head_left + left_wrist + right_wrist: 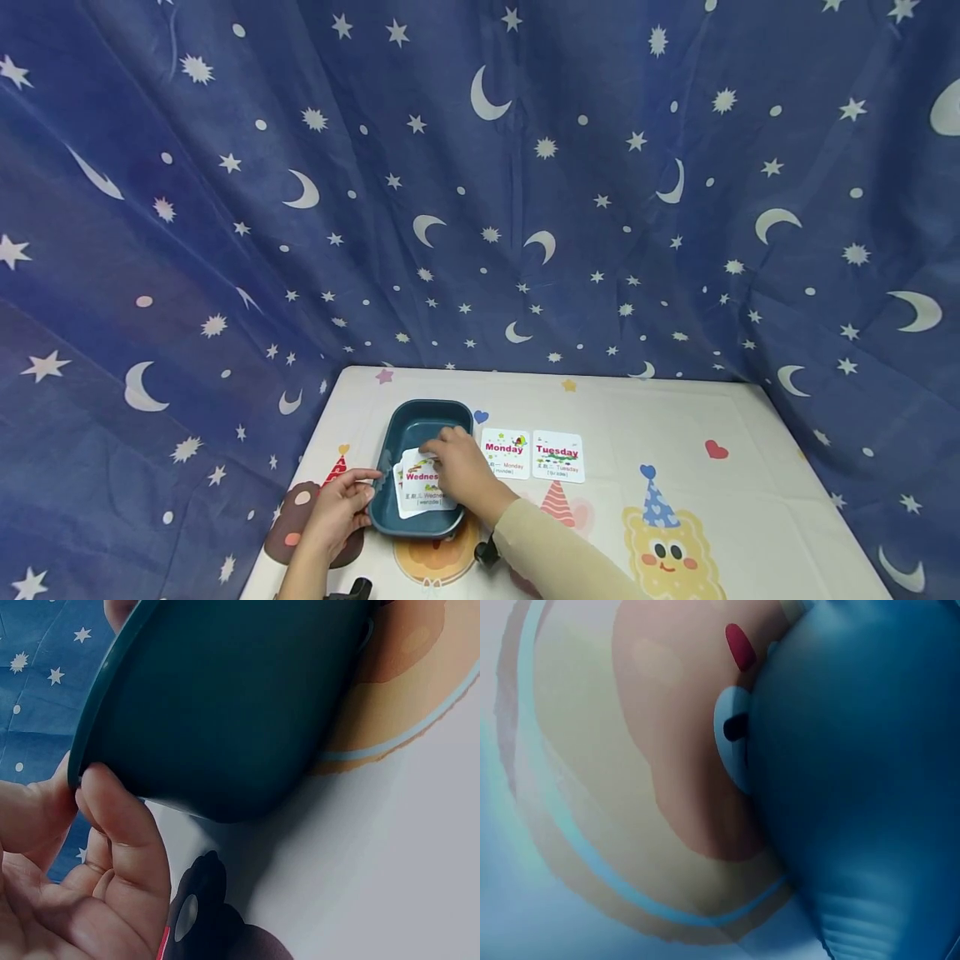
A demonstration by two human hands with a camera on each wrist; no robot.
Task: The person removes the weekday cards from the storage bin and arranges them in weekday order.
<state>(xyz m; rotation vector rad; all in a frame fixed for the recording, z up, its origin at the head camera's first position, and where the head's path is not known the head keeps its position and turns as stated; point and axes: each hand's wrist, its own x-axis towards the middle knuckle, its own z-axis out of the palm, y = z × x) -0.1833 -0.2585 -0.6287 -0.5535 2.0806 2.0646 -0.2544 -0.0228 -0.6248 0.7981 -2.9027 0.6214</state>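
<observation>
A dark teal tray (427, 408) stands at the left of the table. My left hand (341, 510) pinches its left rim between thumb and fingers; the left wrist view shows this hand (112, 862) at the edge of the tray (225, 712). Reaching over the tray's right side, my right hand (465, 471) pinches a white square card (422, 485) printed "Wednesday", covering the end of the word. Another card peeks out beneath it on the left. In the right wrist view only the tray's outer wall (855, 750) shows, without the hand.
Right of the tray, a "Monday" card (505, 465) and a "Tuesday" card (558, 457) lie side by side, face up. The white tablecloth (637, 425) bears cartoon prints. A blue curtain (525, 208) with moons and stars hangs behind the table.
</observation>
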